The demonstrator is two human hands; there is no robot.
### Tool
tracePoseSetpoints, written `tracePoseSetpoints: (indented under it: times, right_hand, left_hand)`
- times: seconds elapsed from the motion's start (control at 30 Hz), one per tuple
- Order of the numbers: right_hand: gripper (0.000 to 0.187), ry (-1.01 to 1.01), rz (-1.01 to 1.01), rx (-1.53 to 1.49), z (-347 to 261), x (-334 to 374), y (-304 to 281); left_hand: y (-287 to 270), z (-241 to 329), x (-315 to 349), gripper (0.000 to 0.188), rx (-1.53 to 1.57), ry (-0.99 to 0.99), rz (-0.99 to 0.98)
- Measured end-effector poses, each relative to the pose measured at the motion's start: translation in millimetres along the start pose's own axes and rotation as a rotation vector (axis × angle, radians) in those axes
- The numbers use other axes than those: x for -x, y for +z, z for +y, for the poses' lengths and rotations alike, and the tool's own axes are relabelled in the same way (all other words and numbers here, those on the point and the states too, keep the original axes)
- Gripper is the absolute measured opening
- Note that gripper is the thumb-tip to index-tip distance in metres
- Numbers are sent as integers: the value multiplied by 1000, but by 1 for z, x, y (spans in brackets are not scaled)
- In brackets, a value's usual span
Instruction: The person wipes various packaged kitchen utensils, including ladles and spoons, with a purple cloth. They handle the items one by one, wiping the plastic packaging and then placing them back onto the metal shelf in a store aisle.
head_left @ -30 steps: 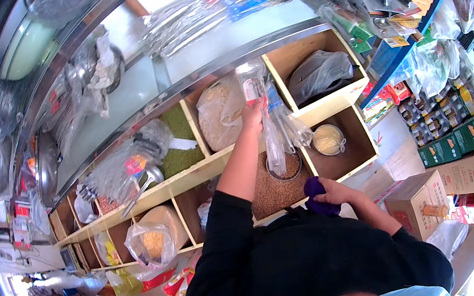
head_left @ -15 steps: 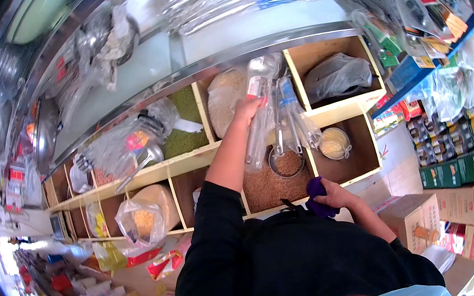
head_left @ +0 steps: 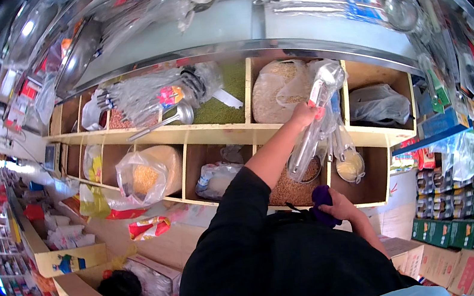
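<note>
My left hand (head_left: 305, 114) is closed around a clear-plastic-wrapped metal ladle (head_left: 330, 75) with a red label. Its round bowl points away from me and its handle slants back over the near bins. Beside it, more wrapped metal utensils (head_left: 342, 139) lean across the bin divider. My right hand (head_left: 337, 206) grips a bunched purple cloth (head_left: 321, 203) close to my body. Beneath the ladle handle is a bin of brown grain (head_left: 292, 193), with a metal bowl (head_left: 315, 172) partly hidden in it. A round container of something pale yellow (head_left: 350, 166) stands in the bin to the right.
Wooden bins (head_left: 210, 130) run in two rows, holding green beans (head_left: 234, 85), a bag of yellow kernels (head_left: 145, 178) and bagged goods. Wrapped utensils (head_left: 151, 96) and a bare ladle (head_left: 184, 114) lie across the left bins. A metal-edged glass shelf (head_left: 200, 55) overhangs the back. Cartons (head_left: 447, 267) stand at right.
The view has swung left, so the bins sit farther right in the picture. My left hand still holds the wrapped ladle, its bowl shifted rightward. My right hand keeps the purple cloth.
</note>
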State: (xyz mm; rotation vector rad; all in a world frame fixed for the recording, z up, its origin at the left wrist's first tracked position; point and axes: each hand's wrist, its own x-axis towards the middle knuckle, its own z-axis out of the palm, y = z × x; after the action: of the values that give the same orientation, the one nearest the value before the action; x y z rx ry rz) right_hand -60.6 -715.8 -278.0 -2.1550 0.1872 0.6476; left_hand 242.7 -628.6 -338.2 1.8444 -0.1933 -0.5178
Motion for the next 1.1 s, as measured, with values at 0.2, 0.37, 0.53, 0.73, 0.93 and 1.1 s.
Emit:
tracePoseSetpoints:
  times: [0.2, 0.37, 0.53, 0.73, 0.93, 1.1]
  right_hand:
    - [57, -18, -34, -78, 1, -9, 6]
    - [54, 23, -86, -21, -38, -25, 11]
    - [55, -33, -91, 103, -62, -51, 35]
    - [59, -97, -90, 213, -103, -82, 73]
    - [61, -45, -103, 262, -147, -95, 107]
    - [58, 4, -98, 242, -194, -89, 123]
  left_hand:
    - [-106, 0, 42, 24, 50, 147, 17]
    - [-239, -9, 107, 26, -67, 227, 121]
    - [-372, -32, 168, 24, -257, 158, 243]
    - [-451, 7, 246, 28, -159, 67, 294]
    - [-534, 75, 296, 28, -72, 138, -31]
    - [-566, 180, 236, 25, -417, 350, 149]
